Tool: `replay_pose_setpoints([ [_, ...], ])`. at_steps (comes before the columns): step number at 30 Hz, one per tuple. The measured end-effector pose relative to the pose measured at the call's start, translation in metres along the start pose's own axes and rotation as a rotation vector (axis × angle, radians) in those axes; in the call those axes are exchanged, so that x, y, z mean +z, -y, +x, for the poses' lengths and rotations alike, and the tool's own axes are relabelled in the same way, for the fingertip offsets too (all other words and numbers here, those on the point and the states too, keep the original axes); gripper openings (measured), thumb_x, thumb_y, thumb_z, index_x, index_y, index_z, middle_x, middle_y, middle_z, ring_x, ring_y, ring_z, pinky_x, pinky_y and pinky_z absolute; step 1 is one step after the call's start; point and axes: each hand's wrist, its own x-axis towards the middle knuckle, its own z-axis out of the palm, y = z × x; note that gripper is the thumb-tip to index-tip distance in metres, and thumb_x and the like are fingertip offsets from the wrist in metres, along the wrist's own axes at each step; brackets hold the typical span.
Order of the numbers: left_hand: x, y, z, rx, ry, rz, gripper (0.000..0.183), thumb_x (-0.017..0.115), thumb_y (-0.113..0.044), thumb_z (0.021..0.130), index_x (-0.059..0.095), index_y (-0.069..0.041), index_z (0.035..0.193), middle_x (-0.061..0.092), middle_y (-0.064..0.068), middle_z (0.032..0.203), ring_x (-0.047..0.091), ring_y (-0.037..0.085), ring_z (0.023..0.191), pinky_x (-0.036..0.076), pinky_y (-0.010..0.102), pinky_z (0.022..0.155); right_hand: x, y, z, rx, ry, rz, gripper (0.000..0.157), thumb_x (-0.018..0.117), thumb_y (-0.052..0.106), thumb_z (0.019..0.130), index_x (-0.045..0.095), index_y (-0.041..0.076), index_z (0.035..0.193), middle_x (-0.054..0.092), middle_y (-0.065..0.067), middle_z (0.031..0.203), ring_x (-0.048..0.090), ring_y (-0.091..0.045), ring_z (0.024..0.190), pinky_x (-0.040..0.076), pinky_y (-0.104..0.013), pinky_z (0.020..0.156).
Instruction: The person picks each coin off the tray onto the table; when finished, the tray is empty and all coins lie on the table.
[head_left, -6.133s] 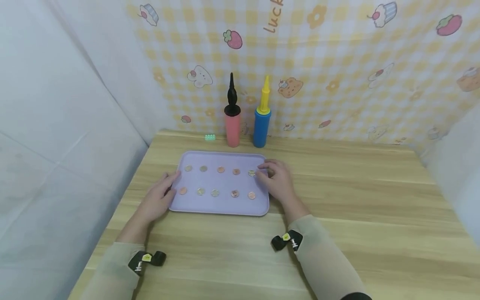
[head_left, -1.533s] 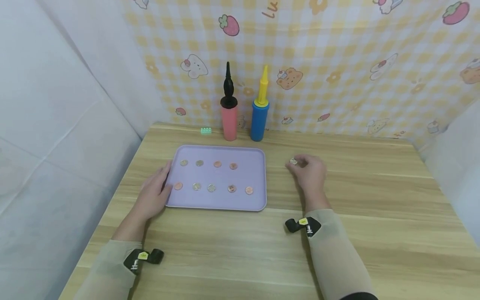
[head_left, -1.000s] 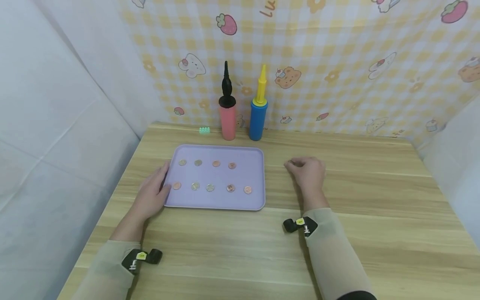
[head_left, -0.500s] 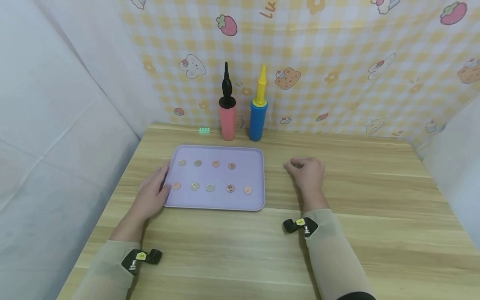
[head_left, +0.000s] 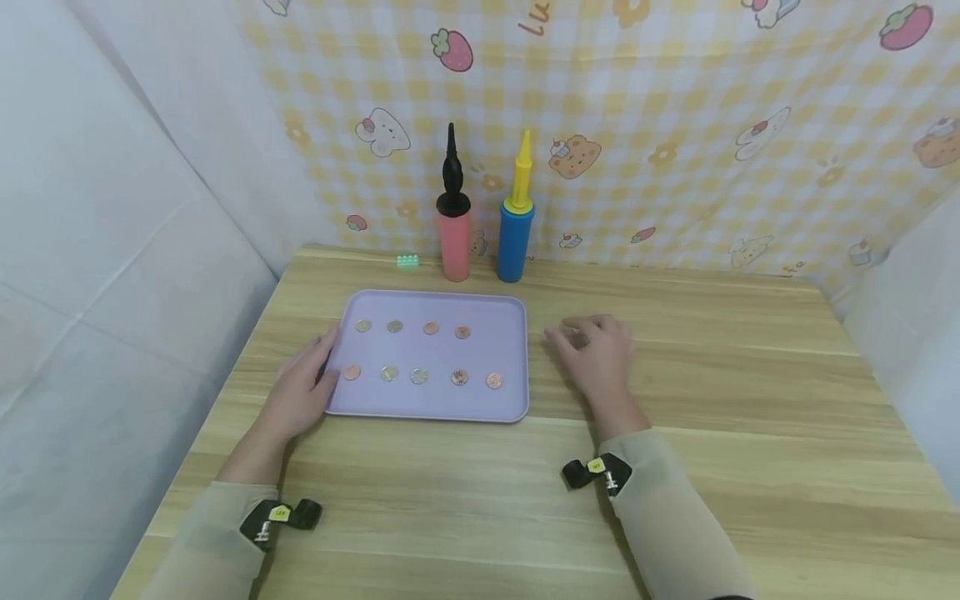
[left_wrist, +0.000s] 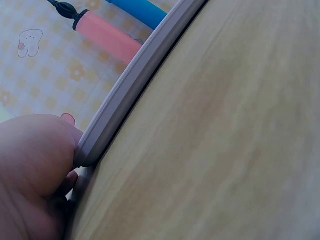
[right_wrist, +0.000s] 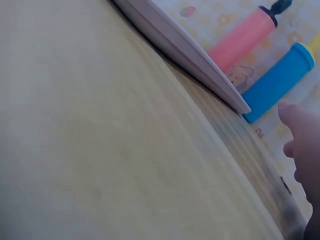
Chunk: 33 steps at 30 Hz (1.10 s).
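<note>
A lilac tray point(head_left: 480, 358) lies on the wooden table with two rows of coins point(head_left: 459, 377), some copper and some silvery. Against its left rim rests my left hand point(head_left: 300, 387), fingers fairly straight along the edge and thumb at the rim. My right hand point(head_left: 600, 358) is just right of the tray, low over the table, thumb and forefinger apart. In the right wrist view, a thin dark sliver point(right_wrist: 285, 185) shows at the table surface beside that hand. The coin this hand pinched earlier is mostly hidden under it in the head view.
Behind the tray stand a pink hand pump point(head_left: 454, 246) with a black nozzle and a blue hand pump point(head_left: 514, 242) with a yellow one. A small mint-green toy brick point(head_left: 407, 261) lies to their left. A checked cloth point(head_left: 645, 108) hangs behind the table point(head_left: 712, 400).
My right hand has taken the back row's rightmost coin off the tray, carried it right and lowered it to the table. Its fingers have now parted and shifted left. My left hand stays at the rim.
</note>
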Motion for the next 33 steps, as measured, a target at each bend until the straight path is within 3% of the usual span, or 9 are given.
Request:
replay_pose_setpoints([
  [7, 0.000, 0.000, 0.000, 0.013, -0.001, 0.007, 0.065, 0.053, -0.007, 0.108, 0.028, -0.005, 0.168, 0.035, 0.030, 0.166, 0.024, 0.058, 0.153, 0.013, 0.076, 0.121, 0.010, 0.017, -0.018, -0.241, 0.070, 0.015, 0.041, 0.085, 0.048, 0.088, 0.084, 0.013, 0.109, 0.068, -0.012, 0.117, 0.054, -0.035, 0.116, 0.036, -0.057, 0.105],
  [13, -0.001, -0.001, 0.000, 0.014, -0.005, 0.004, 0.065, 0.053, -0.007, 0.108, 0.028, -0.003, 0.168, 0.034, 0.031, 0.166, 0.024, 0.059, 0.153, 0.014, 0.075, 0.122, 0.017, 0.034, -0.033, -0.402, 0.048, 0.068, 0.034, 0.089, 0.038, 0.085, 0.084, 0.011, 0.105, 0.069, -0.014, 0.116, 0.056, -0.035, 0.116, 0.032, -0.063, 0.112],
  [19, -0.002, -0.003, 0.000, 0.021, -0.005, 0.007, 0.065, 0.053, -0.006, 0.108, 0.029, -0.003, 0.168, 0.036, 0.031, 0.165, 0.025, 0.059, 0.152, 0.016, 0.076, 0.121, 0.022, 0.048, -0.050, -0.416, 0.187, -0.008, 0.032, 0.084, 0.045, 0.087, 0.085, 0.023, 0.109, 0.067, -0.011, 0.127, 0.050, -0.036, 0.126, 0.035, -0.060, 0.106],
  [22, -0.003, -0.004, 0.000, 0.018, 0.004, 0.004, 0.065, 0.052, -0.007, 0.108, 0.028, -0.004, 0.168, 0.035, 0.030, 0.165, 0.025, 0.059, 0.153, 0.015, 0.076, 0.121, 0.024, 0.050, -0.053, -0.403, 0.214, -0.042, 0.028, 0.085, 0.044, 0.088, 0.085, 0.026, 0.110, 0.066, -0.011, 0.130, 0.047, -0.037, 0.129, 0.034, -0.062, 0.108],
  [28, -0.003, -0.002, -0.001, -0.002, 0.019, 0.004, 0.064, 0.050, -0.009, 0.109, 0.026, -0.006, 0.169, 0.032, 0.030, 0.167, 0.022, 0.058, 0.154, 0.013, 0.076, 0.122, 0.026, 0.051, -0.053, -0.393, 0.209, 0.020, 0.017, 0.087, 0.037, 0.089, 0.086, 0.028, 0.104, 0.066, -0.012, 0.130, 0.047, -0.037, 0.127, 0.032, -0.062, 0.107],
  [33, -0.003, -0.002, -0.001, 0.004, 0.014, 0.010, 0.064, 0.050, -0.009, 0.109, 0.026, -0.005, 0.169, 0.032, 0.030, 0.167, 0.022, 0.058, 0.154, 0.013, 0.075, 0.122, 0.023, 0.055, -0.053, -0.328, 0.298, 0.057, 0.012, 0.085, 0.033, 0.091, 0.085, 0.028, 0.102, 0.061, -0.014, 0.136, 0.043, -0.039, 0.131, 0.027, -0.064, 0.111],
])
